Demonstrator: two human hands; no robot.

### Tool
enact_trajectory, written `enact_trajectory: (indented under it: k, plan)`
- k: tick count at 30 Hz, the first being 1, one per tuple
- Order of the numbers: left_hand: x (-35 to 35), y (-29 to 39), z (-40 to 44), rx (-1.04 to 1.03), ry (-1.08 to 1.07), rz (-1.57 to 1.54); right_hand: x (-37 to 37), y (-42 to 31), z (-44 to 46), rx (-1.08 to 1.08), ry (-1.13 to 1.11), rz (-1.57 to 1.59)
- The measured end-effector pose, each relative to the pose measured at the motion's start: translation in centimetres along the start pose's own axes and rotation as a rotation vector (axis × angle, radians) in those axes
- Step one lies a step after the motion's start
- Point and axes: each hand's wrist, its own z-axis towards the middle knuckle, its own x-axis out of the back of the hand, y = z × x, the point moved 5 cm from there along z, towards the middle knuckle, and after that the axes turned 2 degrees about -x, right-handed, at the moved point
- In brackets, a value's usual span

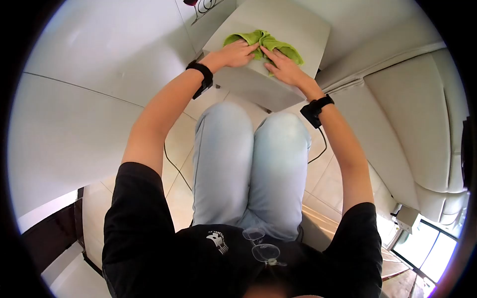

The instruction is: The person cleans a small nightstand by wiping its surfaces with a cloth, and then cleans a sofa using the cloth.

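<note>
green cloth (289, 51) lies under the left hand (240, 53) and right hand (285, 67), both spread out on it, unclenched

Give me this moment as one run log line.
left hand: touching green cloth | right hand: touching green cloth | cloth: rumpled, on low table | sofa: person's right side

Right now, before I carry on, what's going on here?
A seated person in light jeans has both bare hands on a crumpled green cloth, which lies on a low, pale table in front of the knees. The left hand is at the cloth's left part and the right hand at its right, with the cloth bunched between them. How firm either grip is can't be told. A pale sofa stands to the right.
</note>
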Motion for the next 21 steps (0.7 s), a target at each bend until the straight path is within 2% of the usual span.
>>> enact_trajectory:
  k: [1, 3, 7, 9, 10, 12, 14, 16, 17, 19, 21]
  plan:
    - [1.0, 0.8, -0.8, 0.004, 0.004, -0.004, 0.8, -0.8, -0.2, 0.002, -0.006, -0.003]
    - [2.0, 2.1, -2.4, 0.066, -0.295, -0.071, 2.4, -2.5, -0.5, 0.097, -0.091, 0.226]
    - [4.4, 4.5, -7.1, -0.024, -0.290, -0.054, 4.0, -4.1, -1.2, 0.055, -0.081, -0.031]
    - [5.9, 3.8, -9.2, 0.245, -0.140, -0.070, 3.9, -4.0, -1.4, 0.007, 0.056, -0.022]
    - [5.5, 2.0, -9.6, 0.291, -0.077, -0.031, 2.7, -3.3, -1.1, 0.010, 0.050, -0.014]
    - [0.4, -6.3, -9.9, 0.314, -0.052, 0.043, -0.6, -1.5, 0.9, 0.041, 0.010, -0.277]
    - [0.0, -8.7, -10.2, 0.332, -0.028, 0.122, -1.7, -2.5, 2.9, 0.058, 0.005, -0.318]
    - [1.2, -9.8, -10.0, 0.648, 0.063, -0.346, -2.5, -3.5, 5.1, 0.062, -0.004, -0.369]
    - [0.9, -9.8, -9.8, 0.649, 0.057, -0.348, -2.9, -4.1, 6.1, 0.117, -0.001, -0.317]
    - [-0.8, -10.3, -9.3, 0.690, 0.153, -0.664, -3.5, -4.7, 7.1, 0.161, -0.003, -0.254]
    - [-0.9, -9.9, -9.6, 0.675, 0.173, -0.651, -3.9, -5.1, 7.5, 0.184, -0.028, 0.035]
